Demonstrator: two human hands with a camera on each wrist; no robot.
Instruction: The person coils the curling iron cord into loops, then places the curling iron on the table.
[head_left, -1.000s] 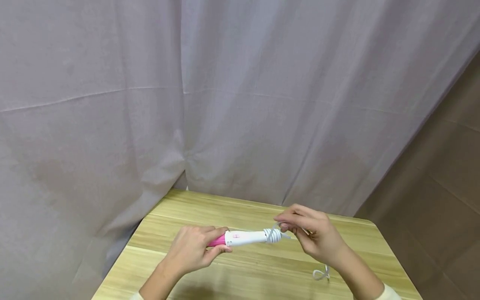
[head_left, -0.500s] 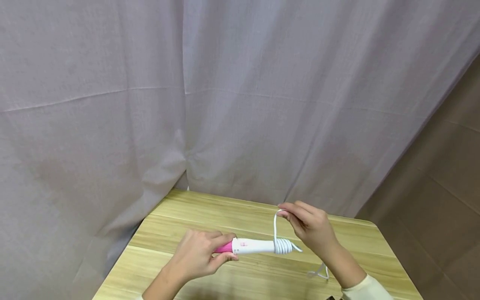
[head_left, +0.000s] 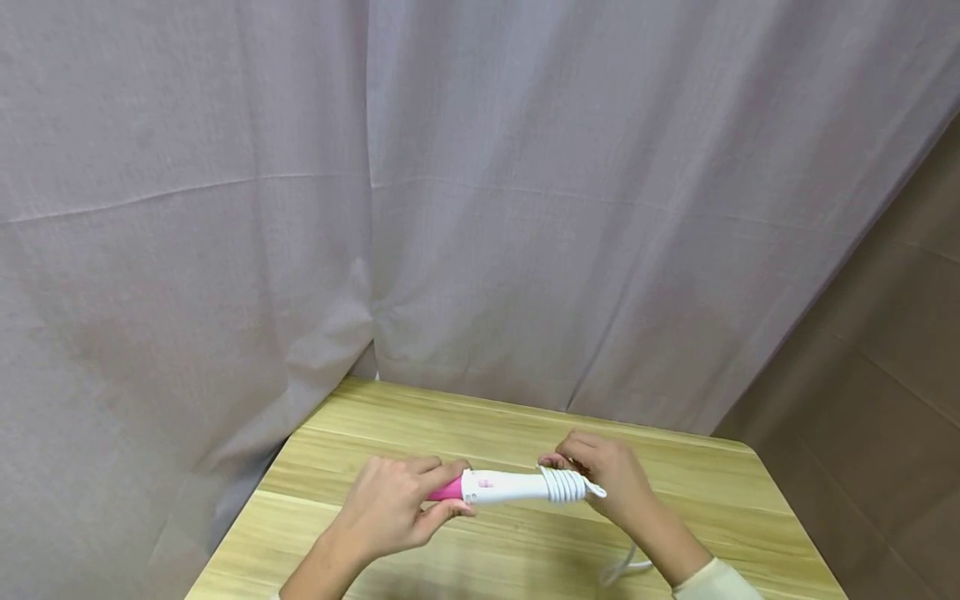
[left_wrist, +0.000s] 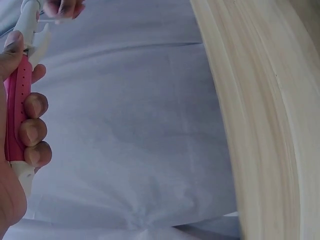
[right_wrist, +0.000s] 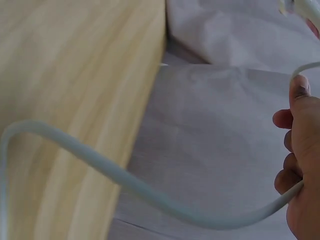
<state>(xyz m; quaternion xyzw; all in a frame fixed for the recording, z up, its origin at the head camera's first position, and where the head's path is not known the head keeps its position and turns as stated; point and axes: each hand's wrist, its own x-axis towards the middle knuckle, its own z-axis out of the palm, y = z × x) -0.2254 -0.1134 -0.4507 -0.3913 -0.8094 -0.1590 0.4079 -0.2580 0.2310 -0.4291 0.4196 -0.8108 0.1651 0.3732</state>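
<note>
My left hand (head_left: 390, 507) grips the pink barrel of a pink-and-white hair curling iron (head_left: 506, 487), held level over the table. In the left wrist view its pink barrel (left_wrist: 19, 107) lies along the palm, fingers curled round it. White power cord (head_left: 566, 485) is wound in several turns round the far end of the white handle. My right hand (head_left: 611, 479) is just behind these turns, pinching the cord between thumb and forefinger. A length of cord (right_wrist: 115, 174) runs from that palm in the right wrist view; its loose tail (head_left: 626, 567) hangs below the wrist.
Under both hands stands a light wood-grain table (head_left: 442, 408) with rounded corners. Grey curtain (head_left: 480, 250) hangs behind it and on the left; a darker brown cloth (head_left: 862, 400) hangs on the right.
The right hand has gone up with the cord, then down behind the handle, bringing the cord round it. The left hand has shifted slightly right and down, keeping its grip.
</note>
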